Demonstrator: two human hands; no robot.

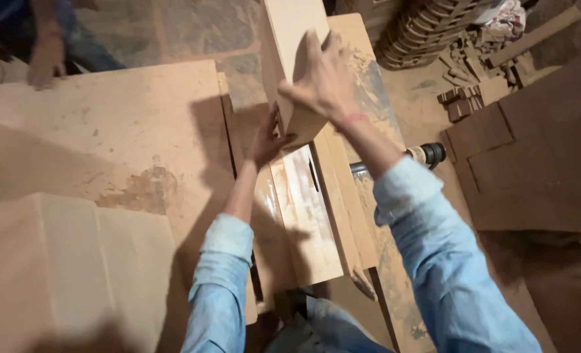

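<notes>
Both hands hold one tan fibreboard panel that stands on edge over the saw table, at the centre of the scene and tilted toward the far side. The right hand lies flat and spread across the panel's broad face, fingers pointing far and left, the thumb near the lower corner. The left hand grips the panel's near lower edge from the left, fingers curled under it; how far they wrap cannot be told. The panel's bottom edge meets the table just beyond a dark slot in the dusty top.

To the right of the table, a black-tipped handle sticks out past the right forearm. Between the table's right edge and the dark brown boards lying on the floor there is a narrow strip of dusty floor. To the left, one wide worktop board butts close to the saw table, leaving only a thin gap. One pale boxlike stack of boards fills the near left corner.

At the far left, another person's hand rests on the worktop's far edge. At the far right sits one curved stack of thin pieces, with a scatter of small offcuts beside it, too many and too small to count.
</notes>
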